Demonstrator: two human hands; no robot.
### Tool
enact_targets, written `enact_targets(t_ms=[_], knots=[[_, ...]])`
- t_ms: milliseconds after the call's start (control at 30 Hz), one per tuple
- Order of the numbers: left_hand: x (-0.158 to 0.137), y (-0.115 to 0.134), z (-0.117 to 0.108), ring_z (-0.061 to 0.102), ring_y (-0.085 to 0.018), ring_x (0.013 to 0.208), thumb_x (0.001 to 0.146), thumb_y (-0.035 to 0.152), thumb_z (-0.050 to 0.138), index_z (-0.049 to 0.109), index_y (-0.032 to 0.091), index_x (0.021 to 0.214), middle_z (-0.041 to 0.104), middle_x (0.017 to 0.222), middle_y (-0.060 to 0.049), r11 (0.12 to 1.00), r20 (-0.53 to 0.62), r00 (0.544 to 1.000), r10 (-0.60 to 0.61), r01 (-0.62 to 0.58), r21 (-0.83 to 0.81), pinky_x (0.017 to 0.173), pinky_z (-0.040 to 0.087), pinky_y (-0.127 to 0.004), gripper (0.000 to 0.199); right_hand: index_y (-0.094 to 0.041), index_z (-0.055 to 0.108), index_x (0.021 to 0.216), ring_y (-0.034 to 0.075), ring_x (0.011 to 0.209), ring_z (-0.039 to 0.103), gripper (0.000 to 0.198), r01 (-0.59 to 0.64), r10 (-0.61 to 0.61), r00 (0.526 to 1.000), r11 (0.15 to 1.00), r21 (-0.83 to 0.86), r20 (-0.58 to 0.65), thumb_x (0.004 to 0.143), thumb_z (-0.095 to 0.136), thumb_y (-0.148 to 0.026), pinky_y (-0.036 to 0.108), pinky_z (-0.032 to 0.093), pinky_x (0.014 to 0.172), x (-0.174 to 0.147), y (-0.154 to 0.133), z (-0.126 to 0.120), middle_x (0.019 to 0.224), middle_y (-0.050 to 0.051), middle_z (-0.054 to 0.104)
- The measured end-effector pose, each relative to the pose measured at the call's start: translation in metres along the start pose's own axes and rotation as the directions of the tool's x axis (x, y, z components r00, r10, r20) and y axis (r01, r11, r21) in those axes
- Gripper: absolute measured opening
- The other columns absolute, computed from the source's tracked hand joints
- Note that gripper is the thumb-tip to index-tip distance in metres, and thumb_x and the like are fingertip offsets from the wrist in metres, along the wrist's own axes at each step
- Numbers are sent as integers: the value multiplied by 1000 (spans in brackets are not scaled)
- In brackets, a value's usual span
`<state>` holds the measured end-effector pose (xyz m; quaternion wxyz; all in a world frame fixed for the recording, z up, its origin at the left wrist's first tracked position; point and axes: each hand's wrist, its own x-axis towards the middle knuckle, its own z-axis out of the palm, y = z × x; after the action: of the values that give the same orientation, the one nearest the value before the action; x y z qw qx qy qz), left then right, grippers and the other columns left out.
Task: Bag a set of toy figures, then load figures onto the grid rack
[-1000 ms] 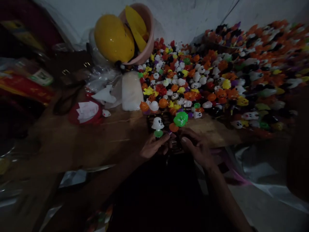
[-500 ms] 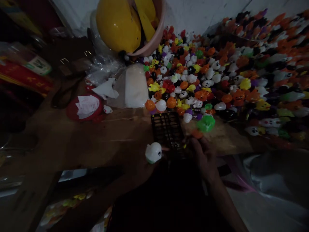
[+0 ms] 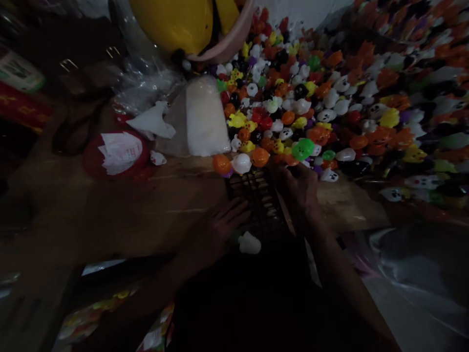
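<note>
My left hand [image 3: 227, 221] lies palm down over the near left part of a dark slotted rack [image 3: 252, 195], its fingers stretched out. A small white toy figure [image 3: 250, 243] sticks out from its thumb side; the grip on it is partly hidden. At the rack's far right corner, my right hand [image 3: 302, 190] is closed with its fingertips at a green toy figure [image 3: 303, 149]. An orange piece [image 3: 286, 159] sits beside those fingertips. Along the rack's far edge stand an orange round figure [image 3: 222, 164], a white round figure [image 3: 242, 164] and another orange one [image 3: 260, 157].
A large heap of small coloured toy figures [image 3: 330, 100] covers the back and right of the wooden table [image 3: 176, 205]. Behind is a pink tub [image 3: 234, 36] with yellow things. Left are a white packet [image 3: 207, 117], clear plastic [image 3: 142, 83] and a red dish [image 3: 90, 159] with paper.
My right hand has moved forward with the green figure to the rack's far corner. My left fingers have come over the rack, and the white figure has turned. The view has shifted slightly.
</note>
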<state>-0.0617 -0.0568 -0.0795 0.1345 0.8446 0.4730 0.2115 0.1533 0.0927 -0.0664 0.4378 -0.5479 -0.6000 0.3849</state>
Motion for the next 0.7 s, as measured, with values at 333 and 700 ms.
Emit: enact_targets(t_ms=[333, 700], knots=[[-2, -1, 1, 42, -31, 149, 93, 11, 48, 50, 12, 144, 50, 156, -12, 1000, -38, 999, 13, -14, -20, 118, 46, -53, 52, -20, 78, 88, 25, 89, 72, 24, -36, 36, 999, 996, 84, 3, 77, 77, -42, 39, 57, 84, 6, 5, 20, 94, 4, 79], [-4, 7, 13, 42, -30, 149, 95, 11, 47, 49, 14, 145, 51, 156, -11, 1000, -117, 993, -26, 24, -16, 117, 46, -53, 50, -19, 73, 92, 24, 72, 68, 28, 381, -365, 924, 840, -386, 116, 92, 61, -44, 35, 54, 68, 12, 17, 12, 84, 9, 75]])
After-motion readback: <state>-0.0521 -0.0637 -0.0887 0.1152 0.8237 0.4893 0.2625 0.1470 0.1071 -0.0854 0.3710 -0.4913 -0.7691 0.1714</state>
